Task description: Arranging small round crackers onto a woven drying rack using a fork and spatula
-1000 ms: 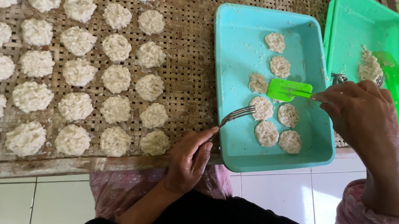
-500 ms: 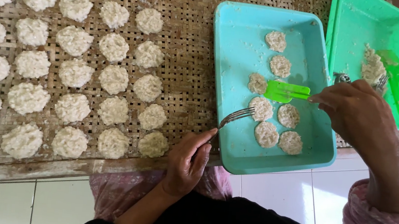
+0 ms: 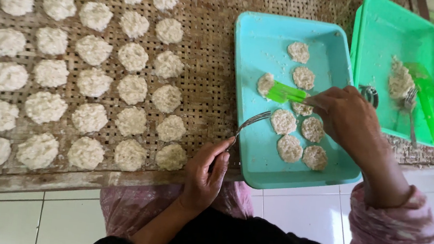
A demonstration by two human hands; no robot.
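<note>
My left hand (image 3: 205, 173) grips a metal fork (image 3: 249, 122) whose tines reach over the left rim of a light blue tray (image 3: 257, 45). My right hand (image 3: 347, 118) holds a green plastic spatula (image 3: 286, 93), its blade lying against a flat pale patty (image 3: 265, 83) in the tray. Several more round patties (image 3: 290, 148) lie in the tray under and beside my right hand. Rows of white patties (image 3: 132, 89) cover a woven bamboo mat (image 3: 204, 88) to the left.
A green tray (image 3: 387, 32) at the right holds a lump of white dough (image 3: 400, 80), a second fork (image 3: 411, 107), a green spatula (image 3: 430, 101) and a small round metal piece (image 3: 370, 95). White floor tiles (image 3: 56, 223) lie below.
My right hand and the green spatula moved left across the blue tray to the patty near its left side. The left hand with the fork stayed about where it was.
</note>
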